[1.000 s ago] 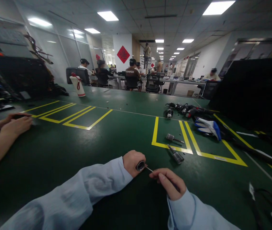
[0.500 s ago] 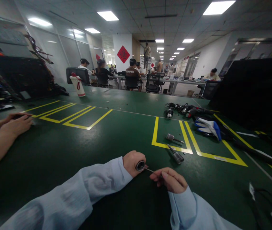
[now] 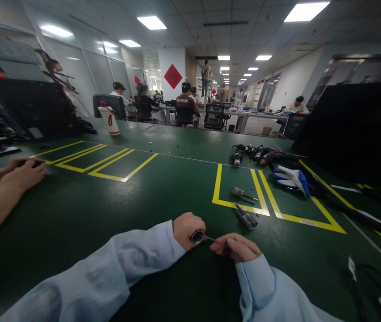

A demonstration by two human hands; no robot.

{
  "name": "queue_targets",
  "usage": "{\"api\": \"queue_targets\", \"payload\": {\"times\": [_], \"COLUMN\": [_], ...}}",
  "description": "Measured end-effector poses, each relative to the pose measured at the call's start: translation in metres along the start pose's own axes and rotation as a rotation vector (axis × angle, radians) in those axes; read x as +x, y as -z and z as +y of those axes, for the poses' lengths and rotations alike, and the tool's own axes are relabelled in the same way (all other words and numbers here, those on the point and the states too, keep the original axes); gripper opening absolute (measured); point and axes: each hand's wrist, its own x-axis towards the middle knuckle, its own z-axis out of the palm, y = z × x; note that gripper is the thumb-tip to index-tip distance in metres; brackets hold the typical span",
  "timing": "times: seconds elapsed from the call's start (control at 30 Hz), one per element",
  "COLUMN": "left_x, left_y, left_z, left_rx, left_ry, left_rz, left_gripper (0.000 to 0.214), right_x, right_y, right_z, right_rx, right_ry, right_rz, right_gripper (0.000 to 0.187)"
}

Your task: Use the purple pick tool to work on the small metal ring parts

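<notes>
My left hand (image 3: 187, 228) is closed around a short metal cylinder (image 3: 197, 237), its round open end turned towards me. In my right hand (image 3: 240, 247) the fingers pinch a thin metal rod (image 3: 210, 239). The rod's far tip reaches the cylinder's mouth; whether it touches the inside I cannot tell. The rod's near end is hidden in my fingers. Beyond my hands, on the green table (image 3: 163, 192), lie two grey cylinders with thin shafts, one nearer (image 3: 249, 220) and one farther (image 3: 238, 192).
Black tool parts with metal ends (image 3: 237, 158) and a blue-and-white glove (image 3: 291, 179) lie at right. Yellow tape (image 3: 216, 183) marks rectangles on the table. A white bottle (image 3: 110, 120) stands at back left. Another person's hands (image 3: 25, 174) hold a dark object at left.
My left hand and the cylinder have shifted very slightly downward. The rod now slants a little less, its tip still at the mouth. Everything on the table lies as before.
</notes>
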Motion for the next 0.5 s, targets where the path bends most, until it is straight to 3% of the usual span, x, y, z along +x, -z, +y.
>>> {"api": "queue_targets", "payload": {"times": [0.1, 0.33, 0.4, 0.5], "left_x": [0.000, 0.000, 0.000, 0.000], "left_y": [-0.001, -0.001, 0.000, 0.002], "left_z": [-0.001, 0.001, 0.002, 0.002], "left_rx": [-0.022, 0.118, 0.113, 0.039], "left_ry": [0.014, 0.002, 0.000, 0.014], "left_rz": [0.001, 0.016, 0.025, 0.030], "left_gripper": [0.016, 0.017, 0.018, 0.017], "right_x": [-0.002, -0.012, -0.012, -0.008], "right_y": [-0.002, -0.015, -0.014, -0.011], "right_z": [0.000, 0.005, 0.005, 0.003], "right_rx": [-0.046, -0.486, -0.445, -0.222], "right_ry": [0.051, 0.309, 0.291, 0.152], "right_rz": [0.014, 0.098, 0.079, 0.052], "right_gripper": [0.027, 0.033, 0.032, 0.029]}}
